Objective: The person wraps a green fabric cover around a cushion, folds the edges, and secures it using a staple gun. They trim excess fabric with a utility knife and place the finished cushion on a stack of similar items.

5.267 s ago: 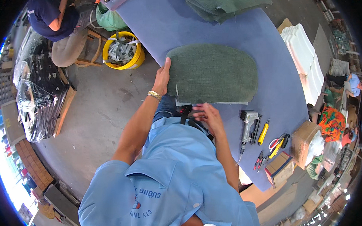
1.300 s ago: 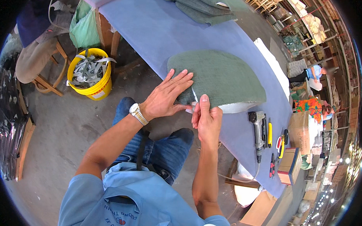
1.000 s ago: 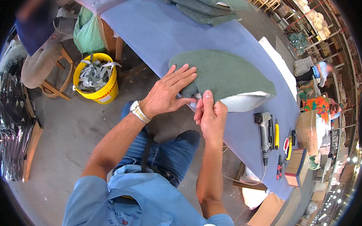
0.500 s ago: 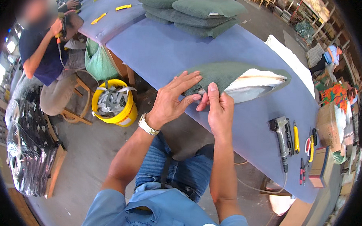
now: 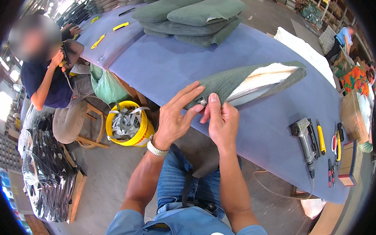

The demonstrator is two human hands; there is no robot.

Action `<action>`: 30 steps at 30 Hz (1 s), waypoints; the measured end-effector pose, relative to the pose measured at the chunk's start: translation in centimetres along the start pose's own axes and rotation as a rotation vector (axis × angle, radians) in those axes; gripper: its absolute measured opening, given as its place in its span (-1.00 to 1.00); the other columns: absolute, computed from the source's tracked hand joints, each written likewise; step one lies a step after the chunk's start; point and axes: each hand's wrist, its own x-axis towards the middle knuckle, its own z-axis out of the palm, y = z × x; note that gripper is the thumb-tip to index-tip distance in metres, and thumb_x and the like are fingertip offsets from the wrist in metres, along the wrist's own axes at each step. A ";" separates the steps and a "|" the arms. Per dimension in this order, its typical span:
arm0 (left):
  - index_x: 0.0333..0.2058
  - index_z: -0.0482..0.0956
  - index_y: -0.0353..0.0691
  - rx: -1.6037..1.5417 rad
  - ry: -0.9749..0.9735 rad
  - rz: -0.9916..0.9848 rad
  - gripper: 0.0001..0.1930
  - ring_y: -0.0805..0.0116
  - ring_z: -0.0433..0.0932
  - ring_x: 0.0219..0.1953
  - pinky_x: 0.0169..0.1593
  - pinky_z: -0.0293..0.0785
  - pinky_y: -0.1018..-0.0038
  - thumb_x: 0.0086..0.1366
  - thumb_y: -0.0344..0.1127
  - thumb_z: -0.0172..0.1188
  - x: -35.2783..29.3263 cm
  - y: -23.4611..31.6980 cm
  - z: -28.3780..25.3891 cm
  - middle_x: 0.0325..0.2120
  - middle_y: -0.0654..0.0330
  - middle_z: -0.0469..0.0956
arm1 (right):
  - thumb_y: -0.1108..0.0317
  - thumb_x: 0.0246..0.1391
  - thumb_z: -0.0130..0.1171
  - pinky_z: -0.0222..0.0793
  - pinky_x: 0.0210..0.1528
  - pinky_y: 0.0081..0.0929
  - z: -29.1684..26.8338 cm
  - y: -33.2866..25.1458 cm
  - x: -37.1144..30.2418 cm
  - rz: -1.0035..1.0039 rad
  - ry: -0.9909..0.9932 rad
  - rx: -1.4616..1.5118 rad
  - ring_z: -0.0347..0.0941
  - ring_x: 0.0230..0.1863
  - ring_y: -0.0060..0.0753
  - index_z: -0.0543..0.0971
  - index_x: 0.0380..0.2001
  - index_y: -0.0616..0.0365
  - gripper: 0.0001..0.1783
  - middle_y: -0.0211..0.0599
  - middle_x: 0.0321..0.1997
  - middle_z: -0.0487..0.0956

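A green fabric-covered cushion (image 5: pixel 226 83) is tilted up over the near edge of the blue-topped table (image 5: pixel 165 63). Its cover gapes along the right part, baring a white lining (image 5: pixel 261 80) and a thin brownish edge inside. My left hand (image 5: pixel 174 117) lies against the cushion's left end, fingers stretched out along the fabric and thumb by the near corner. Close beside it, my right hand (image 5: pixel 224 125) pinches the cover's near edge, thumb on top and fingers curled beneath. A small pale bit shows at the corner between both thumbs.
Stacked green cushions (image 5: pixel 191 24) lie at the table's far side. To the right are a pneumatic stapler (image 5: pixel 304 140) with a hose, a yellow cutter (image 5: pixel 320 136) and pliers (image 5: pixel 331 172). A yellow bucket (image 5: pixel 144 130) of strips stands left, near a seated co-worker (image 5: pixel 42 79).
The view has shifted slightly. My left fingers have slid back a little toward the cushion's end, and the cushion is tilted more steeply. My right hand keeps its pinch on the cover.
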 end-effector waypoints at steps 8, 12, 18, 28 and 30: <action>0.20 0.58 -0.26 -0.065 0.053 -0.170 -0.40 -0.06 0.61 0.19 0.21 0.54 0.22 0.22 -0.16 0.49 0.0 -1.3 0.7 0.15 -0.09 0.61 | 0.12 0.49 0.09 0.38 -0.45 -0.55 1.8 3.4 0.6 -0.054 0.011 0.341 0.49 -0.51 -0.65 0.57 -0.52 0.22 -0.50 -0.39 -0.55 0.61; 0.22 0.56 -0.25 -0.044 0.002 -0.270 -0.30 -0.11 0.57 0.23 0.26 0.49 0.17 0.16 -0.05 0.53 0.6 -1.4 0.8 0.14 -0.15 0.60 | 0.17 0.48 0.12 0.38 -0.41 -0.57 1.9 5.5 0.2 -0.141 -0.023 0.342 0.46 -0.47 -0.67 0.60 -0.47 0.23 -0.56 -0.41 -0.53 0.60; 0.20 0.57 -0.27 0.014 0.050 -0.203 -0.27 -0.16 0.58 0.19 0.23 0.49 0.13 0.13 -0.01 0.54 0.4 -3.3 1.3 0.07 -0.21 0.62 | 0.20 0.49 0.08 0.43 -0.34 -0.54 1.7 7.1 0.2 -0.161 -0.107 0.316 0.49 -0.43 -0.63 0.63 -0.36 0.29 -0.60 -0.38 -0.49 0.62; 0.03 0.67 -0.36 0.365 0.058 -0.380 -0.34 -0.02 0.75 -0.36 -0.23 0.61 0.20 0.34 0.22 0.29 4.5 4.9 2.7 -0.52 -0.07 0.70 | 0.14 0.51 0.06 0.42 -0.44 -0.56 -2.3 -0.6 4.3 -0.023 -0.125 0.387 0.50 -0.53 -0.58 0.52 -0.50 0.22 -0.52 -0.36 -0.55 0.57; 0.04 0.66 -0.38 0.329 0.063 -0.363 -0.32 0.01 0.75 -0.38 -0.23 0.62 0.21 0.32 0.23 0.30 3.9 3.7 3.0 -0.51 -0.06 0.71 | 0.14 0.51 0.05 0.40 -0.44 -0.57 -2.4 0.1 4.2 -0.042 -0.205 0.340 0.50 -0.53 -0.59 0.52 -0.48 0.23 -0.52 -0.37 -0.54 0.58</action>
